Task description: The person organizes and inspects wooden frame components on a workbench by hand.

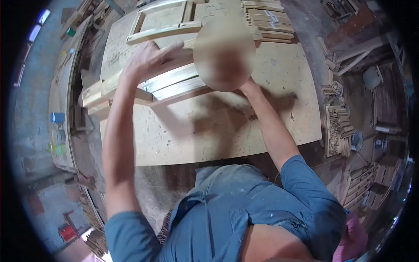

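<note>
A pale wooden frame [101, 92] made of several rails lies on the plywood-topped table in front of me. My left hand [150, 59] is over its upper rail, the fingers bent across the wood and the thumb side toward the right. Light falls on the inner slats [176, 87] beneath that hand. A round blurred patch covers the right end of the frame and most of my right hand [247, 86]; only the wrist shows below it, so its fingers are hidden.
Another wooden frame [163, 32] lies at the table's [279, 118] far side, beside a stack of wooden slats [273, 26]. More wood pieces [339, 129] are piled to the right. A blue cup [57, 117] stands on a left-hand bench. Someone in pink [352, 236] is at lower right.
</note>
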